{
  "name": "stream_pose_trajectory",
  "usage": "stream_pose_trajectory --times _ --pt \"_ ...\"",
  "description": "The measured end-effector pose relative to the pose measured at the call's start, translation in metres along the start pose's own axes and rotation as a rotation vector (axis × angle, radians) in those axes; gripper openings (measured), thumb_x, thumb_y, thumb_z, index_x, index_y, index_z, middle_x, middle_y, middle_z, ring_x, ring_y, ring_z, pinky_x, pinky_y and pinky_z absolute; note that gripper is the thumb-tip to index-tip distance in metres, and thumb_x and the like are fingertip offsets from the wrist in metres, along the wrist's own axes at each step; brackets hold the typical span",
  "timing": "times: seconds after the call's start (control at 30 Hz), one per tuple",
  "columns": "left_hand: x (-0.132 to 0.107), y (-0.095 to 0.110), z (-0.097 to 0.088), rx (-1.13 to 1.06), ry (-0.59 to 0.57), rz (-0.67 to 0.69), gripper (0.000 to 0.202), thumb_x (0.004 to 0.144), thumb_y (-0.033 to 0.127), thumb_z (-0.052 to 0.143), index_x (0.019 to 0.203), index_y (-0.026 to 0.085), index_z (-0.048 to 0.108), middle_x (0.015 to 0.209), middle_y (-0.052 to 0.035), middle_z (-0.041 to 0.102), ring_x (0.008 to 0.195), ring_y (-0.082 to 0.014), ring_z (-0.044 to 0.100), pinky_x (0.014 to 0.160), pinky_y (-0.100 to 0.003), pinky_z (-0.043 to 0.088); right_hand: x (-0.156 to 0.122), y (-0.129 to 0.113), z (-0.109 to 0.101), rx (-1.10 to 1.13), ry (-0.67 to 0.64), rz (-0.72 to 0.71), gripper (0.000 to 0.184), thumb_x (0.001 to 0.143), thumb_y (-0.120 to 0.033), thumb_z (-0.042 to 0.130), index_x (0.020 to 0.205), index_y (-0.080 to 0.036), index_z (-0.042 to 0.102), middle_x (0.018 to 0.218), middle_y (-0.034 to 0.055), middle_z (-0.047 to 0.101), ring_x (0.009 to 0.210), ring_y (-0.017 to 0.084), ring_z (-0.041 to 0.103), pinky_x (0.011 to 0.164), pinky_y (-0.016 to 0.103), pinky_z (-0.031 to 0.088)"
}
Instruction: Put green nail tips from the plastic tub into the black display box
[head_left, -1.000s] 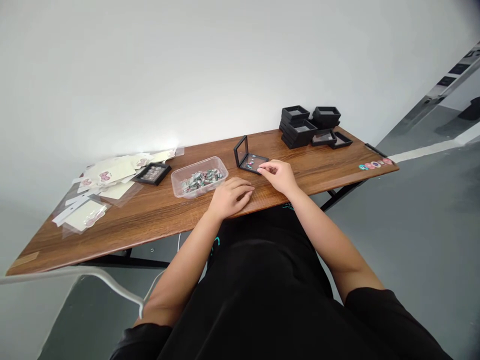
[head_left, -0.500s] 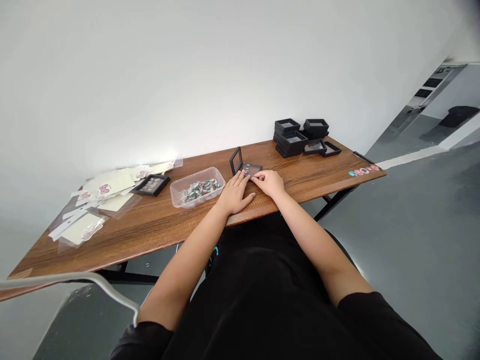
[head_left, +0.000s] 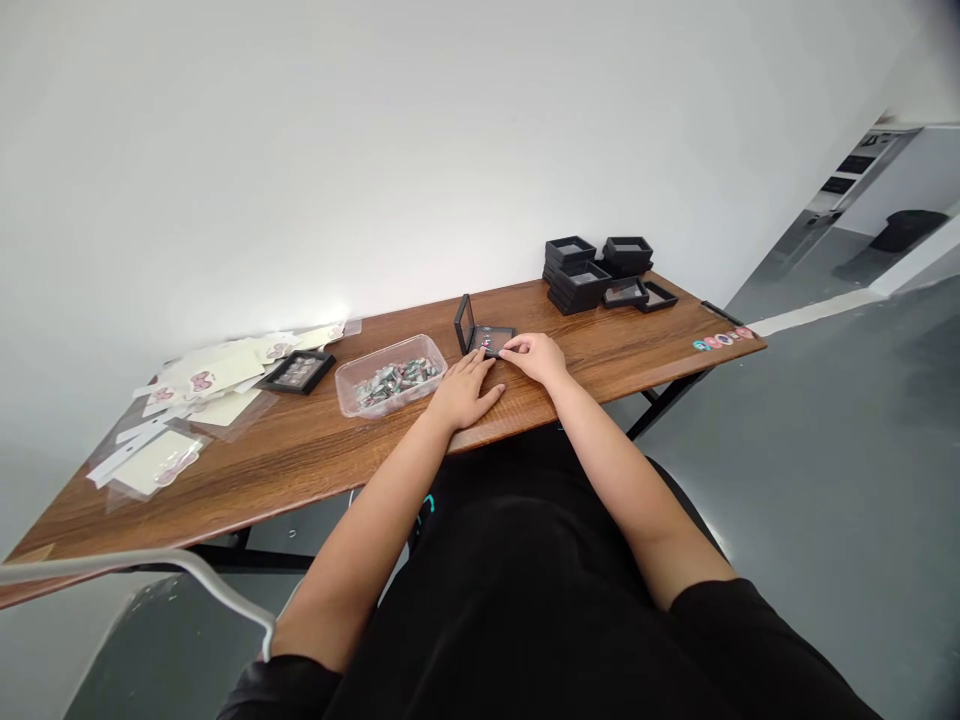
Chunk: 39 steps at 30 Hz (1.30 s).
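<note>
A small black hinged display frame (head_left: pixel 464 322) stands opened on the table, its clear-windowed lid upright and its other half lying flat. Small colourful pieces (head_left: pixel 487 341) rest in the flat half. My left hand (head_left: pixel 461 393) lies palm down on the wood, fingers stretched out, with its fingertips at the frame's near edge. My right hand (head_left: pixel 538 360) is at the frame's near right side, thumb and fingertips pinched together over it. Whatever sits between those fingertips is too small to make out. Left of my hands is a clear plastic tub (head_left: pixel 352 402) of small wrapped pieces.
Black frames (head_left: pixel 581 285) are stacked at the back right against the wall. Round stickers (head_left: pixel 722 340) line the right table end. Farther left lie a filled black frame (head_left: pixel 298 371) and cards with plastic sleeves (head_left: pixel 217 375). A pale cable (head_left: pixel 187 555) crosses the lower left.
The view has shifted slightly. My left fingers have drawn back a little from the frame, baring more of the pieces. My right hand keeps its pinch at the frame's near side.
</note>
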<state>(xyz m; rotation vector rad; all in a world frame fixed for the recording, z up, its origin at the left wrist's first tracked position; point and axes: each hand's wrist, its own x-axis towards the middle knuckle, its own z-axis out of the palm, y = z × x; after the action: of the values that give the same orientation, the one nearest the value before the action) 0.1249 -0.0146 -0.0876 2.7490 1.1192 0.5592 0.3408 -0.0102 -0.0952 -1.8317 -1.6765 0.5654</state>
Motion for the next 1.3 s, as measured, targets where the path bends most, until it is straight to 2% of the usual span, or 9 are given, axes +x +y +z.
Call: stream_pose_trajectory --times 0.2,0.4,0.57,0.7,0.83,1.07,1.3 --pt "-0.004 -0.001 0.0 -0.049 0.021 0.012 0.048 0.102 0.045 0.07 0.141 0.019 0.061 0.148 -0.0131 0.06 0.133 -0.0302 0.062 0.113 -0.056 0.057 0.005 0.014 -0.001 0.077 0.058 -0.093 0.039 0.108 -0.047 0.067 0.129 -0.013 0.066 0.122 0.0094 0.066 0.106 0.019 0.068 0.095 0.038 0.063" --pt "-0.008 0.0 -0.004 -0.108 0.057 0.03 0.047 0.102 0.045 0.069 0.142 0.019 0.06 0.148 -0.0131 0.06 0.133 -0.03 0.063 0.113 -0.056 0.057 0.017 0.023 -0.014 0.099 0.154 -0.21 0.039 0.109 -0.046 0.065 0.13 -0.014 0.065 0.126 0.0102 0.066 0.111 0.02 0.067 0.099 0.041 0.062" --pt "-0.014 -0.003 -0.006 -0.152 0.055 0.039 0.045 0.102 0.045 0.069 0.138 0.019 0.062 0.142 -0.0123 0.064 0.127 -0.028 0.065 0.108 -0.053 0.06 0.018 0.027 -0.021 0.034 0.118 -0.284 0.039 0.108 -0.045 0.066 0.133 -0.015 0.065 0.13 0.0107 0.064 0.115 0.021 0.066 0.103 0.043 0.06" --pt "-0.024 -0.004 -0.009 -0.197 0.047 0.037 0.044 0.102 0.045 0.069 0.136 0.018 0.063 0.14 -0.012 0.064 0.125 -0.0276 0.066 0.108 -0.052 0.06 0.006 0.033 -0.022 -0.026 0.058 -0.326 0.038 0.107 -0.044 0.068 0.131 -0.015 0.066 0.129 0.0105 0.065 0.117 0.022 0.065 0.104 0.044 0.06" --pt "-0.037 -0.003 -0.016 -0.247 0.03 0.039 0.044 0.102 0.045 0.07 0.137 0.019 0.063 0.141 -0.0122 0.064 0.127 -0.0281 0.065 0.109 -0.053 0.059 -0.017 0.04 -0.027 -0.062 0.021 -0.338 0.035 0.108 -0.044 0.066 0.127 -0.014 0.067 0.124 0.0096 0.066 0.11 0.019 0.066 0.099 0.04 0.061" --pt "-0.055 0.001 -0.026 -0.327 -0.006 0.06 0.044 0.102 0.046 0.07 0.135 0.018 0.063 0.139 -0.0118 0.065 0.125 -0.0275 0.066 0.108 -0.052 0.06 -0.061 0.048 -0.031 -0.099 0.035 -0.331 0.034 0.109 -0.046 0.065 0.12 -0.014 0.068 0.114 0.0077 0.067 0.101 0.017 0.067 0.094 0.036 0.062" --pt "-0.057 0.0 -0.025 -0.349 0.031 0.104 0.042 0.102 0.047 0.069 0.131 0.017 0.065 0.132 -0.0108 0.068 0.119 -0.0257 0.068 0.105 -0.05 0.061 -0.07 0.046 -0.028 -0.116 0.077 -0.297 0.034 0.109 -0.046 0.064 0.119 -0.014 0.068 0.111 0.007 0.068 0.098 0.016 0.067 0.091 0.035 0.062"
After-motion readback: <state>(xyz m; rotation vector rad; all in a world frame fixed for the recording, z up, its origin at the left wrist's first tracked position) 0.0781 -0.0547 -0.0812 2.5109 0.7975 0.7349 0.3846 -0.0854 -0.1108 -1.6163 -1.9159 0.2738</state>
